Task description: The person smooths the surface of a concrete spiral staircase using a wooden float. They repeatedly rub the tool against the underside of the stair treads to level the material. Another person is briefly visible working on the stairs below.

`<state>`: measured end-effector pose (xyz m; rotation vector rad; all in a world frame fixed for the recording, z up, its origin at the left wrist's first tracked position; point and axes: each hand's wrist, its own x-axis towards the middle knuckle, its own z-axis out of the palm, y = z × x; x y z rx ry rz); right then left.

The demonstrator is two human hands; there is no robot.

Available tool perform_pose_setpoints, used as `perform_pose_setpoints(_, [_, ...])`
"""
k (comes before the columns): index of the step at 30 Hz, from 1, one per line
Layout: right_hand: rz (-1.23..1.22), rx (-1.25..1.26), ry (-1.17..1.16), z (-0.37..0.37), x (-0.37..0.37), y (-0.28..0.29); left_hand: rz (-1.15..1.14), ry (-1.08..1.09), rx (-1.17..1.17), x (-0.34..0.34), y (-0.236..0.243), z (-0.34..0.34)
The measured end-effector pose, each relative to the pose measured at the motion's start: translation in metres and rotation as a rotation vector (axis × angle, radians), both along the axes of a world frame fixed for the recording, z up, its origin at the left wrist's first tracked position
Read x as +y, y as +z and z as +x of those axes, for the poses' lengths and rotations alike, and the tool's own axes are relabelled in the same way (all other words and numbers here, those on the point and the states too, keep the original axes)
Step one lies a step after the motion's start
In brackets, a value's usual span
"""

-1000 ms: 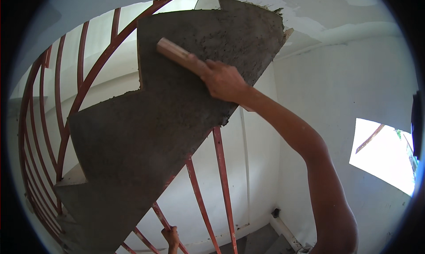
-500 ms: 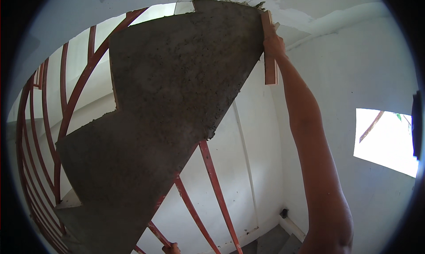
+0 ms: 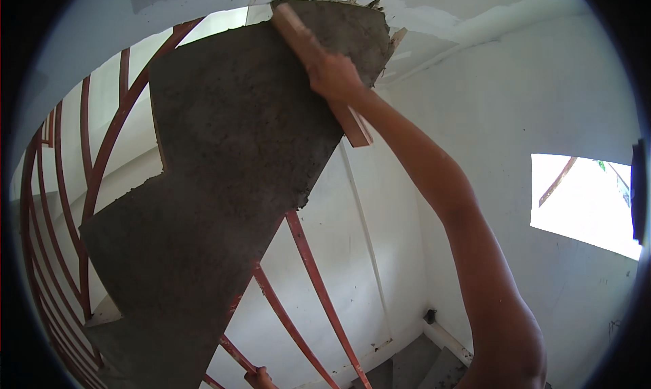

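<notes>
Fingers of the right hand (image 3: 336, 77) are curled around the back of a wooden float (image 3: 298, 35); from my head-camera feed I cannot tell whether they are pressed together, since the fingertips are hidden. I see the float slanting across the upper part of the stepped, cement-coated stair side (image 3: 217, 131), its top end at the upper left edge of the grey coat and its lower end jutting past the slanting lower edge. The coat looks smoother low down and rougher near that edge, where crumbs of mortar hang.

At the bottom of my view, the left hand (image 3: 259, 377) is closed around a red metal baluster (image 3: 235, 352), partly cut off by the frame, so I make out only a little of its fingers. To the left I have a curved red stair railing (image 3: 115, 128). Behind the right forearm I see a white wall (image 3: 488, 118) with a bright window opening (image 3: 583, 202), and below, grey steps (image 3: 413, 365).
</notes>
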<state>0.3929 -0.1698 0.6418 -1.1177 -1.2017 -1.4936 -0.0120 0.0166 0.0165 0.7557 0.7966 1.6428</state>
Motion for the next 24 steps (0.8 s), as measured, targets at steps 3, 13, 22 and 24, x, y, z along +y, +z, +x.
perform_pose_setpoints(3, [0.001,0.110,0.000,0.019,-0.003,-0.005,0.046,-0.043,0.231,0.014,-0.013,-0.022])
perform_pose_setpoints(13, [0.068,0.094,-0.079,0.092,-0.023,0.036,0.179,0.110,0.496,-0.031,0.036,0.021])
perform_pose_setpoints(22, [0.059,0.020,-0.105,0.094,-0.036,0.040,0.157,0.012,0.452,-0.036,0.048,0.014])
perform_pose_setpoints(24, [0.163,0.085,-0.149,0.116,-0.033,0.080,0.184,-0.012,0.442,-0.031,0.044,0.016])
